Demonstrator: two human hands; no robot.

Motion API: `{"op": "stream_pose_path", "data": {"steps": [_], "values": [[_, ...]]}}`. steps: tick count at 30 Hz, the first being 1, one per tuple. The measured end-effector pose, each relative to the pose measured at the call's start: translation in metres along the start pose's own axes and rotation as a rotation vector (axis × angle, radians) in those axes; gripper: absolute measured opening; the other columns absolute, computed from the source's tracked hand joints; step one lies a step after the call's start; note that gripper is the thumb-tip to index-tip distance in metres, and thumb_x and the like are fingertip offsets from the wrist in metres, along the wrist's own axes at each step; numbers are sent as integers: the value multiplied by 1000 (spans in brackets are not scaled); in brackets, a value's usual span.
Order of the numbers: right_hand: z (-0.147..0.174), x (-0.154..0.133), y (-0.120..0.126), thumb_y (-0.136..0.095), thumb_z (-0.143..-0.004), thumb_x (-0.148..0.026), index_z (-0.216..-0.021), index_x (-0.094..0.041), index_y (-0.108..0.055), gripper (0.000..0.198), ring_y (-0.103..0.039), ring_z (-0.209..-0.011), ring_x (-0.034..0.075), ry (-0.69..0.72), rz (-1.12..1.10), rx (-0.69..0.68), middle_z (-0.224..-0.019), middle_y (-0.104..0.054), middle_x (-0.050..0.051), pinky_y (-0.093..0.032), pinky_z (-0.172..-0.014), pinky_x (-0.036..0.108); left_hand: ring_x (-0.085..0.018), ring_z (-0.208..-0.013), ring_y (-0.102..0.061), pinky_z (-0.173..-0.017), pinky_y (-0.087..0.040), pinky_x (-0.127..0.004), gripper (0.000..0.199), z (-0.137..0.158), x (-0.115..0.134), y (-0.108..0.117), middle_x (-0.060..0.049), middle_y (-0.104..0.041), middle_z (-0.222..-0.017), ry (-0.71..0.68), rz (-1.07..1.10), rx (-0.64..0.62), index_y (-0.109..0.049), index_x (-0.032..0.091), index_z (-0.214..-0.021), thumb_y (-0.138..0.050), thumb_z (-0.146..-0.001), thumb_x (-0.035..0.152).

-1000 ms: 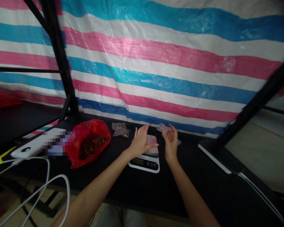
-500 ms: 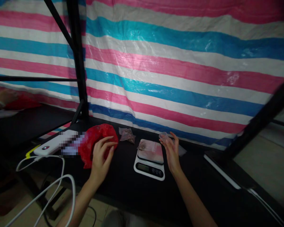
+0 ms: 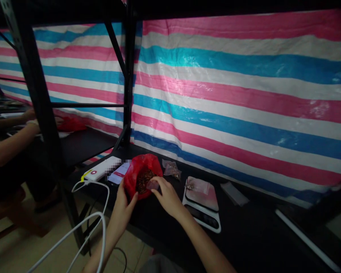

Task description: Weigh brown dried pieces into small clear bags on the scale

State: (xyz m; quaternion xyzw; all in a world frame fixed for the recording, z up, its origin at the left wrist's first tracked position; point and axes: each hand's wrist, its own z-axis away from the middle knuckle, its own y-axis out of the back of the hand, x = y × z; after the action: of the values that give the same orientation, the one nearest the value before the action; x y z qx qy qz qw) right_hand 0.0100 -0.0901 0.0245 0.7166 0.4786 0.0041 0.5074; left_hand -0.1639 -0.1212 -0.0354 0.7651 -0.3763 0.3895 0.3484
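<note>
While the red bag [image 3: 131, 171] gapes, brown seeds [image 3: 143, 179], apparently, lie inside.

Bag [image 3: 146, 161] is sitting on bench [image 3: 252, 235], pieces [image 3: 143, 178] lying inside. Left: phone [image 3: 118, 176] is lying beside bag, corded device [image 3: 99, 169] farther out. Right: packets [image 3: 172, 170] are lying near, then scale [image 3: 209, 203], sachet [image 3: 200, 185] resting on top, then plastic sleeves [image 3: 233, 193]. Sheet [image 3: 230, 113] is hanging behind bench.
</note>
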Motion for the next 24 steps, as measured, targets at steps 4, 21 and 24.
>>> {"op": "stream_pose_path", "data": {"steps": [4, 21, 24], "values": [[-22, 10, -13, -52, -78, -13, -109, -23, -49, 33, -52, -97, 22, 23, 352, -101, -101, -57, 6, -38, -83, 37, -28, -129, -23, -106, -19, -45, 79, 0, -3, -11, -19, -24, -139, 132, 71, 62, -15, 10, -135, -55, -72, 37], [-20, 24, -34, -53, -76, -10, -114, -18, -52, 39, -52, -102, 19, -8, 155, -62, -107, -59, 7, -41, -90, 31, -20, -97, -53, -89, -40, -35, 35, -16, -16, -30, -4, -55, -101, 310, 269, 208, -47, 20, -104, -51, -73, 37], [-20, 25, -37, -55, -74, -9, -113, -19, -53, 40, -53, -102, 19, -60, 57, -44, -108, -59, 7, -41, -90, 32, -19, -97, -53, -88, -41, -34, 33, -16, -8, -28, -3, -55, -101, 294, 324, 194, -48, 20, -102, -50, -74, 38]]}}
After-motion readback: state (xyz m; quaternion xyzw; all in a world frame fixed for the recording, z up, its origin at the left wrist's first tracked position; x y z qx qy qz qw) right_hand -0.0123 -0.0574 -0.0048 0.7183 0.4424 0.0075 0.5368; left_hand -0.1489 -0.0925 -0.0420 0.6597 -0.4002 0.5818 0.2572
